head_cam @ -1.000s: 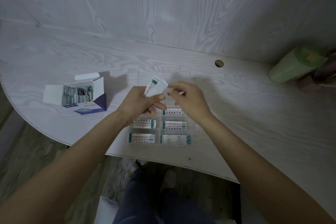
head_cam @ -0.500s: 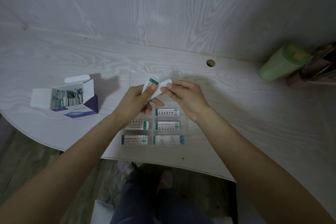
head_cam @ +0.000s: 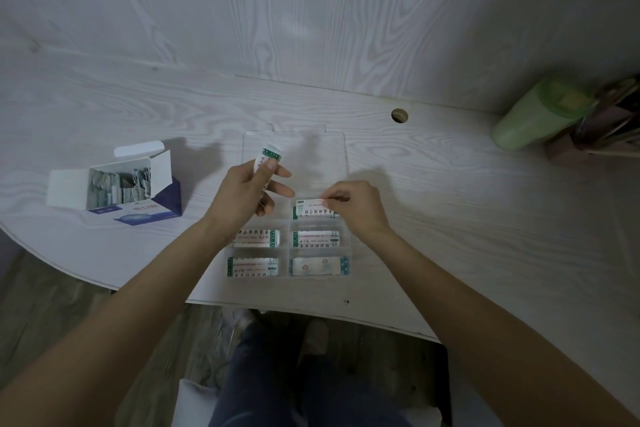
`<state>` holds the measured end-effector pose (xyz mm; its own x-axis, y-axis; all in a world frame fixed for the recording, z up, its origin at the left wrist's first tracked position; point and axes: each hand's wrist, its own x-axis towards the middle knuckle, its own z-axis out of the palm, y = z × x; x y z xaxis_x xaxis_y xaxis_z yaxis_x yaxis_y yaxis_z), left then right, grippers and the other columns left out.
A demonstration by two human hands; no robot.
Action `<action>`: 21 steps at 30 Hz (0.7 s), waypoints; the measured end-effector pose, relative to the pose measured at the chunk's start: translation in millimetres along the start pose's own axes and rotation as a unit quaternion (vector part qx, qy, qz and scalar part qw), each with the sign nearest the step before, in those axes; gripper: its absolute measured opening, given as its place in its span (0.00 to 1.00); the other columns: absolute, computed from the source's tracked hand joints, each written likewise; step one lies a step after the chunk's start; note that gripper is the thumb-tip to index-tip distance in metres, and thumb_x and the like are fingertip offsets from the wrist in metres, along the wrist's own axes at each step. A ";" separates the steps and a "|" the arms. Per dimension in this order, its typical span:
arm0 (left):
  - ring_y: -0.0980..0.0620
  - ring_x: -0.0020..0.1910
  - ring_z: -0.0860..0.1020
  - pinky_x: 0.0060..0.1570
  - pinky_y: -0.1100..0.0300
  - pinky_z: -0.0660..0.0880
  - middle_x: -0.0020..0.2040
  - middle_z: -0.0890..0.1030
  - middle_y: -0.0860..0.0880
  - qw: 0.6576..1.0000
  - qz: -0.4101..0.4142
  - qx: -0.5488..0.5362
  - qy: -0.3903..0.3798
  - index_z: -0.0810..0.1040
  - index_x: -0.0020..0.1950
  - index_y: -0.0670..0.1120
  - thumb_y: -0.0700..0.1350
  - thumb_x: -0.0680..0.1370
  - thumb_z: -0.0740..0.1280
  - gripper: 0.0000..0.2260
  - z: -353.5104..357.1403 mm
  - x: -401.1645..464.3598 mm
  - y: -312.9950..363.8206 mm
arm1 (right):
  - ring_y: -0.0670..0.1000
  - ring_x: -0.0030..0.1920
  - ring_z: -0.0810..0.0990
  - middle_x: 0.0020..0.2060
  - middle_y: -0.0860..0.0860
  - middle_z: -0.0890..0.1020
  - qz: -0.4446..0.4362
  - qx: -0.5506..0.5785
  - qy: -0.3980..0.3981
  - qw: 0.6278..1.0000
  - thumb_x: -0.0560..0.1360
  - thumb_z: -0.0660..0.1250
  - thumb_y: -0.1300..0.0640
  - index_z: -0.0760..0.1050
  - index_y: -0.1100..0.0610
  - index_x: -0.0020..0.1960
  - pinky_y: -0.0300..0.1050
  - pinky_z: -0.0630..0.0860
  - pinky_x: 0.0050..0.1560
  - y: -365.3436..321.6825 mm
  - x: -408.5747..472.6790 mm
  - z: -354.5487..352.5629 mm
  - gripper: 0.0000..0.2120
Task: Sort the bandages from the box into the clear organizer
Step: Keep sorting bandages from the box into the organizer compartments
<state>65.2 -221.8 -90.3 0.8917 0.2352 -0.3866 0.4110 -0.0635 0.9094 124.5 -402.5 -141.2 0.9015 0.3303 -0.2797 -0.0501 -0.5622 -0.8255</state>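
At nine o'clock, our box (head_cam: 117, 187) still brims with bandages. Our left hand (head_cam: 247, 192) keeps its small stack (head_cam: 268, 158) pinched; our right hand (head_cam: 351, 206) has split away, pinching one bandage (head_cam: 313, 202) into the clear organizer (head_cam: 287, 246)'s far-right compartment at six o'clock. Four nearer compartments hold bandages.

pale wood-grain desk (head_cam: 450, 218), cable hole (head_cam: 399, 115) at back; on it: open bandage box (head_cam: 138, 191) left, clear organizer (head_cam: 341, 163) centre, green container (head_cam: 533, 114) far right.
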 end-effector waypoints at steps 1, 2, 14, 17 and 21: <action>0.56 0.23 0.71 0.25 0.66 0.69 0.40 0.84 0.47 1.000 0.001 0.001 0.001 0.78 0.50 0.45 0.52 0.82 0.56 0.15 -0.4 0.3 0.5 | 0.42 0.40 0.78 0.43 0.54 0.85 -0.014 -0.034 -0.010 0.999 0.71 0.72 0.65 0.83 0.61 0.47 0.21 0.70 0.42 0.4 1.0 3.0 0.05; 0.57 0.23 0.72 0.25 0.66 0.69 0.40 0.84 0.47 1.000 0.003 0.002 0.003 0.78 0.49 0.46 0.52 0.82 0.56 0.14 -1.1 0.7 0.7 | 0.43 0.40 0.78 0.43 0.54 0.85 -0.027 -0.069 -0.021 0.997 0.72 0.71 0.66 0.83 0.61 0.47 0.22 0.70 0.42 0.2 2.0 5.9 0.05; 0.55 0.23 0.74 0.25 0.67 0.69 0.43 0.85 0.48 0.998 0.006 0.066 -0.017 0.78 0.50 0.44 0.52 0.82 0.57 0.15 13.6 7.2 -10.7 | 0.51 0.55 0.72 0.48 0.50 0.81 -0.132 -0.440 -0.029 0.888 0.79 0.61 0.59 0.80 0.54 0.55 0.42 0.70 0.45 -5.1 -0.7 16.2 0.11; 0.55 0.24 0.76 0.28 0.67 0.69 0.47 0.84 0.51 0.988 0.014 0.149 -0.041 0.78 0.48 0.47 0.55 0.81 0.57 0.15 17.7 12.2 -17.0 | 0.52 0.55 0.72 0.48 0.51 0.81 -0.136 -0.444 -0.038 0.885 0.79 0.60 0.57 0.79 0.56 0.54 0.42 0.69 0.44 -8.9 -0.2 13.0 0.10; 0.58 0.23 0.77 0.36 0.63 0.72 0.49 0.80 0.52 0.972 0.017 0.221 -0.072 0.77 0.49 0.46 0.55 0.81 0.56 0.17 23.9 19.1 -23.5 | 0.52 0.51 0.75 0.45 0.52 0.80 -0.115 -0.407 -0.031 0.906 0.78 0.61 0.56 0.79 0.57 0.51 0.45 0.72 0.43 -13.4 -5.6 10.1 0.09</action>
<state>77.1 -239.0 -122.7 0.9104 0.0888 -0.4041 0.3936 -0.4867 0.7799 115.7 -389.1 -133.5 0.8211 0.5370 -0.1933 0.4918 -0.8376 -0.2376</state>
